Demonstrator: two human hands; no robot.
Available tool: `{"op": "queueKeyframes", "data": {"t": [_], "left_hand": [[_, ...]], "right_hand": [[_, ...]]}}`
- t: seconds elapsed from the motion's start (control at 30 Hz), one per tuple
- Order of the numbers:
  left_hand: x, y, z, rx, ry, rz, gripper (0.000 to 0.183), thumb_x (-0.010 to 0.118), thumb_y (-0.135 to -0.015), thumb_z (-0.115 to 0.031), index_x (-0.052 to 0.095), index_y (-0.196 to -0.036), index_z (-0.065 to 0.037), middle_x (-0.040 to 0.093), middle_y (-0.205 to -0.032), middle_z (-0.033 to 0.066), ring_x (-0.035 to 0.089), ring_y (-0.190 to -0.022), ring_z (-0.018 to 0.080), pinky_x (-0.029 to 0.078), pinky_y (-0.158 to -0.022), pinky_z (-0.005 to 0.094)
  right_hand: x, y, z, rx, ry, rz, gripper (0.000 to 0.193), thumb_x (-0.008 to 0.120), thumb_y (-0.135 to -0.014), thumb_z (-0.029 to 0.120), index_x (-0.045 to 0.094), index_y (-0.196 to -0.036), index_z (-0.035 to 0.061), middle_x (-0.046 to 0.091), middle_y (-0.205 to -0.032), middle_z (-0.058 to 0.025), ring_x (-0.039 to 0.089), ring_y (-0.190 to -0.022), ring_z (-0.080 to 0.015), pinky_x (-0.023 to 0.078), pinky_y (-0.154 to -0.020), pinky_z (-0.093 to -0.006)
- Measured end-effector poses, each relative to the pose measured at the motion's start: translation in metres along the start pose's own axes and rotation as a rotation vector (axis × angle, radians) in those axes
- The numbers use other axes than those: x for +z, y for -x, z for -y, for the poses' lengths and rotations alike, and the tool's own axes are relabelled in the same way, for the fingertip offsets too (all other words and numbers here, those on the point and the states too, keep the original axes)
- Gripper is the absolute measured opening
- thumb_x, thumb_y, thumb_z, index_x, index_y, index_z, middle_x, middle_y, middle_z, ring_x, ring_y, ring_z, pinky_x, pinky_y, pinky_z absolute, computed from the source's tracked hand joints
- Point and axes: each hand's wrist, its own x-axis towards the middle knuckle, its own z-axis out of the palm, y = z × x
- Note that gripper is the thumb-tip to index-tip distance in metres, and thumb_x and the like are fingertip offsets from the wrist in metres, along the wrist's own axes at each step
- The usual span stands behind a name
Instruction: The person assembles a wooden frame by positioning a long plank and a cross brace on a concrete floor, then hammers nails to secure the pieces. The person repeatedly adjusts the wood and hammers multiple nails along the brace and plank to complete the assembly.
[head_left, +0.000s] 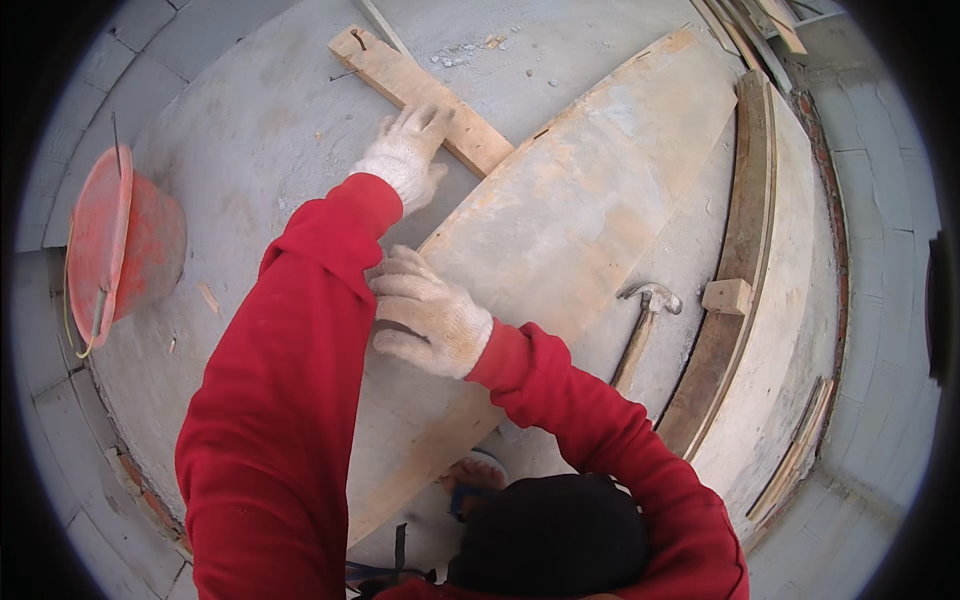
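Note:
My left hand [405, 155], in a whitish work glove, reaches out with its fingers stretched onto the side of a short wooden plank [430, 95]. A rusty nail [357, 39] sticks up from that plank's far end, and its near end meets the edge of a long plywood board [560, 220]. Beneath my left forearm, my right hand [430, 315], gloved too, rests at the left edge of the board with its fingers apart. The fingertips are partly hidden by the red sleeve. A claw hammer [645, 325] lies to the right of the board.
A red bucket [150, 245] lies tipped at the left. Along the right runs a long timber beam [735, 240] with a small wood block [727, 297] by it. Wood strips [795, 450] lie near the grey block wall [880, 250]. A foot [478, 475] shows below the board.

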Motion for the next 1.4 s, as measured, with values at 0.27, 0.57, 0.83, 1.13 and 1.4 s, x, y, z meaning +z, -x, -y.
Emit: {"op": "queueKeyframes", "data": {"t": [0.27, 0.57, 0.83, 1.13, 1.4], "left_hand": [[0.026, 0.123, -0.029, -0.502, 0.346, 0.047, 0.058, 0.038, -0.105, -0.050, 0.064, -0.130, -0.005, 0.066, -0.124, 0.0248, 0.064, -0.116, 0.0409, 0.050, -0.099, 0.0497], [0.046, 0.106, -0.042, -0.665, 0.409, 0.139, 0.071, 0.026, -0.104, -0.059, 0.069, -0.123, -0.006, 0.069, -0.120, 0.0242, 0.066, -0.112, 0.0421, 0.051, -0.097, 0.0525], [0.046, 0.105, -0.042, -0.673, 0.374, 0.188, 0.069, 0.028, -0.104, -0.059, 0.072, -0.119, -0.009, 0.070, -0.120, 0.0212, 0.067, -0.112, 0.0390, 0.053, -0.095, 0.0509], [0.034, 0.104, -0.046, -0.727, 0.390, 0.218, 0.070, 0.024, -0.104, -0.059, 0.069, -0.126, -0.009, 0.068, -0.123, 0.0238, 0.065, -0.115, 0.0408, 0.051, -0.098, 0.0510], [0.048, 0.097, -0.041, -0.701, 0.367, 0.227, 0.070, 0.022, -0.104, -0.057, 0.069, -0.126, -0.009, 0.068, -0.124, 0.0212, 0.065, -0.115, 0.0405, 0.050, -0.098, 0.0510]], "right_hand": [[-0.097, 0.181, 0.061, 1.420, 0.904, -0.347, 0.074, 0.079, -0.080, 0.021, 0.044, -0.143, 0.0061, 0.057, -0.127, -0.0244, 0.055, -0.123, -0.0437, 0.048, -0.099, -0.0517], [-0.101, 0.244, 0.025, 1.565, 0.843, -0.446, 0.061, 0.066, -0.080, 0.015, 0.046, -0.136, 0.0020, 0.050, -0.132, -0.0323, 0.059, -0.117, -0.0490, 0.049, -0.101, -0.0517], [-0.126, 0.229, 0.059, 1.418, -0.087, -0.887, 0.024, 0.064, -0.088, 0.010, 0.059, -0.108, -0.0011, 0.058, -0.070, -0.0052, 0.058, -0.050, -0.0151, 0.044, -0.042, -0.0300], [-0.145, 0.020, 0.085, 0.585, 0.070, -0.928, 0.027, 0.054, -0.103, 0.021, 0.053, -0.122, 0.0014, 0.056, -0.073, -0.0064, 0.059, -0.052, -0.0161, 0.052, -0.047, -0.0326], [-0.141, 0.006, 0.000, 1.047, 0.300, -0.564, 0.038, 0.056, -0.101, 0.035, 0.054, -0.114, -0.0010, 0.057, -0.063, -0.0094, 0.063, -0.049, -0.0194, 0.050, -0.047, -0.0343]]}}
